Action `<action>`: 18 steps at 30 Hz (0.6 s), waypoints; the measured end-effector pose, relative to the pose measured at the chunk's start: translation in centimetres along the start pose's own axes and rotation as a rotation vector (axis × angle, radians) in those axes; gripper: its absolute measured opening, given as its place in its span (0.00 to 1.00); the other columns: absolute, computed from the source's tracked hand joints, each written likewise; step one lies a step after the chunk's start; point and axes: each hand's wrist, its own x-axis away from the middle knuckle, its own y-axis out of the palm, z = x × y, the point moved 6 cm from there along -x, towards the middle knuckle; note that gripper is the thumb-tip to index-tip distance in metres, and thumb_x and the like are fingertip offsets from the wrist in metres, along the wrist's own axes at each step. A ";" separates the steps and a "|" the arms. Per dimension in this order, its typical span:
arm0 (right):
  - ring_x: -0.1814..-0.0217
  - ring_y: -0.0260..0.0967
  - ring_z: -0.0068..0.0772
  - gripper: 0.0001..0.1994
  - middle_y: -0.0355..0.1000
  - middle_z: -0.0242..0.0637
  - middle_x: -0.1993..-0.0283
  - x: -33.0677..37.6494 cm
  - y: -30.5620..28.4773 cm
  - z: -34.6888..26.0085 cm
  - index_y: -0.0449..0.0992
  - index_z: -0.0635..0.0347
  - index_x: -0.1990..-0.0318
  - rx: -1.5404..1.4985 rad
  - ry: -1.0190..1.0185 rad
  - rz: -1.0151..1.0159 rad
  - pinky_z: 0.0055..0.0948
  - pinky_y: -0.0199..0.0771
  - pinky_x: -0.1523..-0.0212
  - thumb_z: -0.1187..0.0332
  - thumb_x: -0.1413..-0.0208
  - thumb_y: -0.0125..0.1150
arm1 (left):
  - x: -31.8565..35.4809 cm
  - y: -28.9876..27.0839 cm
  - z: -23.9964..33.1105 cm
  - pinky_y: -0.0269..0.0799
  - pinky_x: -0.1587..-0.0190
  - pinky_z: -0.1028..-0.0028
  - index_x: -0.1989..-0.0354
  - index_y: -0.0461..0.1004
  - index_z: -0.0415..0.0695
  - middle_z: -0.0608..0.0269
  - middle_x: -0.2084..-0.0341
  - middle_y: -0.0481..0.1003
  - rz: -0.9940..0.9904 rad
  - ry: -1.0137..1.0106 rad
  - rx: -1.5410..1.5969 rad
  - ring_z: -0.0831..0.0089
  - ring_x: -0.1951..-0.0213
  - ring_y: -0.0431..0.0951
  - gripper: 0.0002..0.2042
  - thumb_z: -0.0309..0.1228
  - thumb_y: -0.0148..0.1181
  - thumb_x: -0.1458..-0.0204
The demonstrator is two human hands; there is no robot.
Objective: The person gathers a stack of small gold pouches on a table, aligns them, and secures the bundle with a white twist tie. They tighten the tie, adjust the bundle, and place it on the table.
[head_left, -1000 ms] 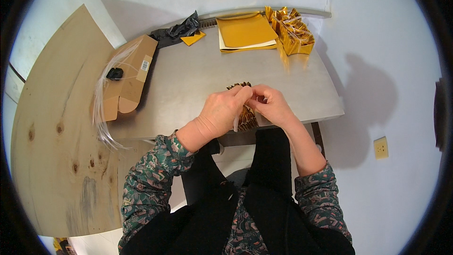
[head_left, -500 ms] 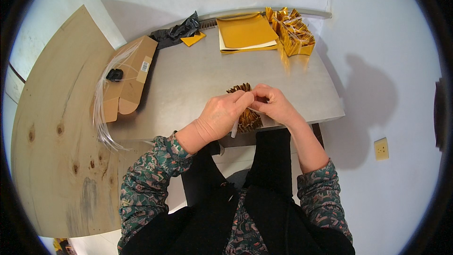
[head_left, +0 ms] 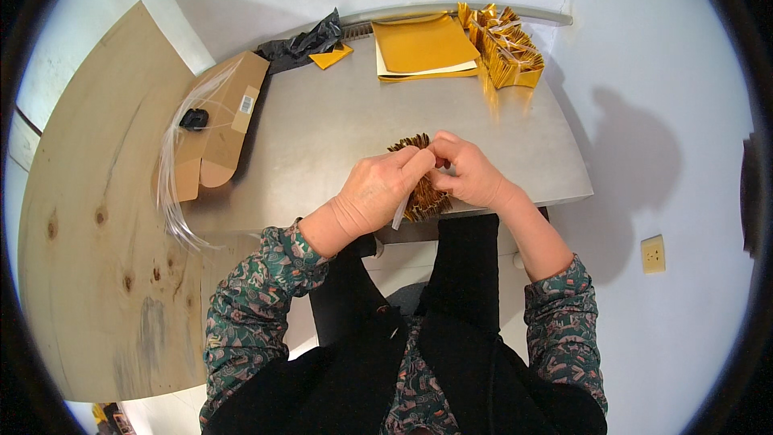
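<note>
A bundle of pleated gold foil paper (head_left: 428, 203) stands at the near edge of the metal table, between my hands. My left hand (head_left: 377, 187) is closed over its left side, thumb and fingers pinched together near the middle. From under those fingers hangs the pale end of a translucent strip (head_left: 399, 214). My right hand (head_left: 473, 174) meets the left one at the bundle, its thumb and forefinger bent into a pinch. What lies between those fingertips is mostly hidden; it seems to be the same strip.
On the metal table (head_left: 322, 125) lie gold sheets (head_left: 427, 44), finished-looking pleated gold bundles (head_left: 515, 56), a black plastic bag (head_left: 299, 50) and a gold scrap (head_left: 331, 56). At left, a cardboard box (head_left: 216, 145) carries loose translucent strips (head_left: 167, 173) and a black object (head_left: 194, 119). Plywood (head_left: 88, 234) stands beyond.
My right forearm has swung slightly outward to the right, and the right hand's fingers have shifted a little at the bundle. My left hand keeps its grip.
</note>
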 end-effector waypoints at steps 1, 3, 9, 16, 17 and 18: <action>0.61 0.68 0.44 0.09 0.66 0.42 0.63 0.0 0.1 -0.2 0.73 0.64 0.61 0.044 -0.020 0.020 0.33 0.72 0.55 0.71 0.48 0.63 | 0.1 0.0 0.0 0.77 0.70 0.63 0.57 0.68 0.45 0.56 0.68 0.73 0.003 0.000 -0.003 0.54 0.69 0.79 0.09 0.25 0.59 0.45; 0.61 0.69 0.47 0.09 0.66 0.43 0.62 0.2 0.1 -0.8 0.72 0.64 0.61 0.145 -0.070 0.061 0.35 0.73 0.56 0.71 0.48 0.62 | 0.2 0.0 0.0 0.77 0.70 0.63 0.58 0.67 0.45 0.56 0.68 0.73 0.016 0.004 -0.004 0.54 0.70 0.79 0.09 0.25 0.59 0.45; 0.62 0.70 0.43 0.10 0.66 0.43 0.62 0.7 0.0 -1.1 0.72 0.65 0.59 0.107 -0.037 0.076 0.35 0.74 0.57 0.73 0.48 0.62 | 0.5 0.1 0.2 0.76 0.71 0.62 0.60 0.67 0.45 0.57 0.69 0.73 0.036 0.018 -0.003 0.54 0.70 0.78 0.08 0.25 0.59 0.45; 0.63 0.74 0.36 0.09 0.70 0.40 0.62 0.8 -0.3 -1.0 0.77 0.64 0.59 0.041 -0.032 0.026 0.31 0.76 0.58 0.74 0.46 0.63 | 0.9 0.4 0.4 0.76 0.70 0.64 0.59 0.65 0.46 0.59 0.68 0.73 0.023 0.044 -0.049 0.57 0.67 0.79 0.11 0.25 0.57 0.50; 0.63 0.74 0.36 0.08 0.71 0.40 0.63 0.9 -0.3 -1.0 0.77 0.64 0.59 0.037 -0.025 0.026 0.31 0.76 0.58 0.74 0.46 0.63 | 0.9 0.4 0.4 0.76 0.70 0.64 0.59 0.65 0.46 0.59 0.68 0.73 0.027 0.044 -0.051 0.57 0.68 0.79 0.11 0.25 0.57 0.50; 0.63 0.74 0.36 0.07 0.72 0.40 0.63 0.9 -0.4 -0.9 0.77 0.64 0.60 0.033 -0.018 0.027 0.31 0.77 0.58 0.74 0.46 0.63 | 0.9 0.5 0.4 0.76 0.70 0.64 0.59 0.65 0.46 0.59 0.68 0.73 0.024 0.039 -0.052 0.57 0.68 0.79 0.11 0.25 0.57 0.50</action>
